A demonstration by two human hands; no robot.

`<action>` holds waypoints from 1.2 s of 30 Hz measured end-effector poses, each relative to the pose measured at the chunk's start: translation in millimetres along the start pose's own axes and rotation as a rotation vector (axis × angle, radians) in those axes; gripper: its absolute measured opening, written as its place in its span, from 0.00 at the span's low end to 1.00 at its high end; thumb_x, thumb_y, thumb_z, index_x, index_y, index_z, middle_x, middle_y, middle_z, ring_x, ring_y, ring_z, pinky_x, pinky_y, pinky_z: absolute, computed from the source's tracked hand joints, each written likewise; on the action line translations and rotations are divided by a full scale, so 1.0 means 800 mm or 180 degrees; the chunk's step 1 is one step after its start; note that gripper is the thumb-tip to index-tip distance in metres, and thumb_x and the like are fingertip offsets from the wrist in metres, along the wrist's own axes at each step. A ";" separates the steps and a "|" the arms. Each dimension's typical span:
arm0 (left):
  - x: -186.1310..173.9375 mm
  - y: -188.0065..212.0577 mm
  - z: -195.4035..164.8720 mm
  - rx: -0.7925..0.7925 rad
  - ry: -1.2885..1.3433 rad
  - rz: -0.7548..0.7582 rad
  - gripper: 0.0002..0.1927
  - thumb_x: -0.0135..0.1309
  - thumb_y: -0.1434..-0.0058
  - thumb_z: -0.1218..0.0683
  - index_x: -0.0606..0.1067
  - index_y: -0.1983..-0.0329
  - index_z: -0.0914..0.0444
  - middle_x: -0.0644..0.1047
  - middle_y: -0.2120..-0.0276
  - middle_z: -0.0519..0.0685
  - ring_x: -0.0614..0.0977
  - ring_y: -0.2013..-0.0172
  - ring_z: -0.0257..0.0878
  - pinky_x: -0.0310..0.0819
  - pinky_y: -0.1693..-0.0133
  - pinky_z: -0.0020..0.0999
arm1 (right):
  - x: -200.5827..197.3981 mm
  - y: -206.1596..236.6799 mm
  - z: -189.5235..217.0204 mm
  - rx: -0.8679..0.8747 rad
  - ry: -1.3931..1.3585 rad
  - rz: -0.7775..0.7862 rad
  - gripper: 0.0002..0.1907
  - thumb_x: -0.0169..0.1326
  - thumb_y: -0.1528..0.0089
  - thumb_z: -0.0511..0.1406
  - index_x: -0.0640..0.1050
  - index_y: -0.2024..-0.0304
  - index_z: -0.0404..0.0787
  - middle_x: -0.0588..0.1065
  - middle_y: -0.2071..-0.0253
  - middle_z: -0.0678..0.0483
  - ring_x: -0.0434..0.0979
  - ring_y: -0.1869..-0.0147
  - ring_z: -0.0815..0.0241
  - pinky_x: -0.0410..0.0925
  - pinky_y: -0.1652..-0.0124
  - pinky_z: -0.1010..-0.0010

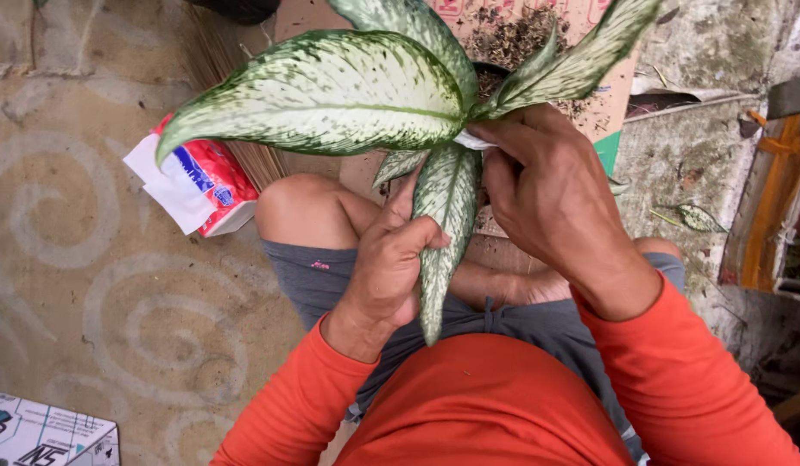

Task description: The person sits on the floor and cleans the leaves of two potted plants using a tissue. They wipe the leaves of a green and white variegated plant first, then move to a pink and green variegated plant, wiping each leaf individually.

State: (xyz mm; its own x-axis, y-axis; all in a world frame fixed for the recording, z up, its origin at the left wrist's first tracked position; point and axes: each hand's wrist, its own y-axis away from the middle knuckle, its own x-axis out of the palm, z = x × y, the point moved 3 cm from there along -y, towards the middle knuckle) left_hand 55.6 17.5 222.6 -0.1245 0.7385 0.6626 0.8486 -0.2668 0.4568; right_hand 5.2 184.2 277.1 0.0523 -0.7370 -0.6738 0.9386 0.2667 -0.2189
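Observation:
A potted plant with large green-and-white speckled leaves (331, 91) stands in front of me, its dark pot (495, 76) mostly hidden by foliage. My left hand (391, 267) holds one long speckled leaf (443, 233) that hangs down toward my lap. My right hand (547, 194) pinches a small white tissue (473, 141) against the base of that leaf, near the stem. I sit with bent knees, wearing an orange long-sleeved shirt and grey shorts.
A red-and-white pack of tissues (201, 181) lies on the patterned concrete floor at the left. Flattened cardboard (607, 112) scattered with soil lies under the plant. A printed box (46, 431) sits bottom left. Orange wooden framing (771, 207) stands at the right.

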 end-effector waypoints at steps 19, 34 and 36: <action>-0.023 -0.010 0.005 -0.0081 0.0220 -0.0134 0.38 0.44 0.39 0.70 0.60 0.22 0.66 0.76 0.55 0.46 0.75 0.63 0.31 0.73 0.56 0.25 | 0.020 -0.004 0.007 -0.0301 -0.0512 0.0600 0.15 0.50 0.35 0.26 0.84 0.49 0.33 0.75 0.67 0.48 0.68 0.73 0.61 0.63 0.75 0.69; 0.010 0.000 -0.017 0.0004 0.1879 0.0862 0.42 0.36 0.22 0.29 0.66 0.32 0.72 0.74 0.39 0.61 0.75 0.38 0.51 0.66 0.29 0.45 | 0.032 0.034 0.051 -0.0638 -0.0665 0.0298 0.18 0.56 0.40 0.24 0.78 0.46 0.32 0.75 0.54 0.45 0.78 0.56 0.47 0.73 0.58 0.60; 0.015 -0.003 -0.019 -0.0079 0.1745 0.0904 0.49 0.35 0.25 0.25 0.63 0.29 0.75 0.71 0.37 0.63 0.73 0.36 0.52 0.63 0.27 0.46 | 0.027 0.039 0.062 -0.0491 -0.0942 0.0450 0.20 0.55 0.41 0.23 0.78 0.45 0.32 0.75 0.53 0.45 0.79 0.58 0.51 0.73 0.61 0.62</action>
State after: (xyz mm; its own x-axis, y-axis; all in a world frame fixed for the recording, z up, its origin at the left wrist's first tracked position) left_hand 43.9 17.4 238.4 -0.1472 0.2127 0.9660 0.8759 -0.4256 0.2272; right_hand 52.5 145.9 290.3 0.2956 -0.8279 -0.4766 0.8536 0.4529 -0.2573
